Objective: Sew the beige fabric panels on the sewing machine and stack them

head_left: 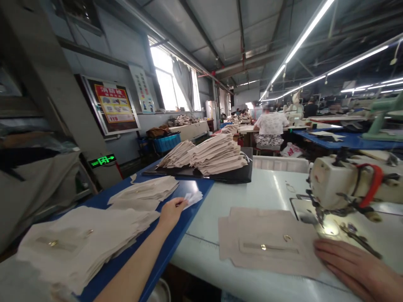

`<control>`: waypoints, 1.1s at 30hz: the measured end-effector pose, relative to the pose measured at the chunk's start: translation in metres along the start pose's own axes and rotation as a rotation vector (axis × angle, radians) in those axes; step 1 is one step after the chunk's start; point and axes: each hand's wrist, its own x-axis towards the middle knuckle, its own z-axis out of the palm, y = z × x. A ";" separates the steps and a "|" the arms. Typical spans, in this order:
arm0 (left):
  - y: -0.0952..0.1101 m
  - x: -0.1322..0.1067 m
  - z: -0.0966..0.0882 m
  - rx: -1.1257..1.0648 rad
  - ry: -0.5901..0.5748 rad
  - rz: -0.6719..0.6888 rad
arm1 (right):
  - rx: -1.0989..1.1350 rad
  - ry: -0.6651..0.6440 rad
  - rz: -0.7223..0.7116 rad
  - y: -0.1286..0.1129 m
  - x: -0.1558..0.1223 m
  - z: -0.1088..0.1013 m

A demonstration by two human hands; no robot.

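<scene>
Your left hand (171, 212) pinches white slips (194, 198), too bunched to count, and your flat right hand (355, 260), cropped near the wrist, touches one beige fabric panel (245, 230) left of one sewing machine (333, 180).

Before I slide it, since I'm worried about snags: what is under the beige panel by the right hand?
Pale tabletop shows past the left and far edges of the beige panel; a ruler scale runs up to its left edge. Whatever lies directly beneath is covered.
</scene>
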 end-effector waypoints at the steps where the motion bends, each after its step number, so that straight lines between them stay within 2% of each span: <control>1: 0.001 0.000 -0.001 0.000 0.007 -0.002 | -0.002 0.001 -0.019 -0.003 0.003 -0.005; 4: 0.005 0.002 -0.004 0.018 0.040 -0.021 | 0.005 0.031 -0.041 -0.007 0.009 -0.012; 9: 0.020 0.009 -0.016 0.066 0.110 -0.027 | 0.024 0.046 -0.069 -0.007 0.013 -0.011; 11: 0.033 0.011 -0.020 0.085 0.148 0.042 | 0.047 0.002 -0.039 -0.011 0.015 -0.015; 13: 0.051 0.008 -0.016 0.113 0.186 0.209 | 0.063 -0.064 0.016 -0.018 0.018 -0.022; 16: 0.091 -0.009 0.014 0.146 0.183 0.579 | 0.071 -0.140 0.096 -0.028 0.021 -0.028; 19: 0.140 -0.045 0.063 0.158 0.085 0.931 | 0.062 -0.122 0.160 -0.032 0.023 -0.024; 21: 0.173 -0.069 0.095 0.171 0.014 1.082 | 0.050 -0.088 0.194 -0.034 0.022 -0.019; 24: 0.211 -0.089 0.130 0.208 -0.058 1.138 | 0.060 -0.071 0.199 -0.034 0.020 -0.018; 26: 0.225 -0.088 0.142 0.230 -0.092 1.128 | 0.090 -0.090 0.180 -0.032 0.017 -0.022; 29: 0.233 -0.078 0.146 0.228 -0.095 1.154 | 0.152 -0.128 0.154 -0.027 0.014 -0.030; 33: 0.235 -0.069 0.145 0.161 -0.034 1.222 | 0.175 -0.154 0.140 -0.021 0.015 -0.033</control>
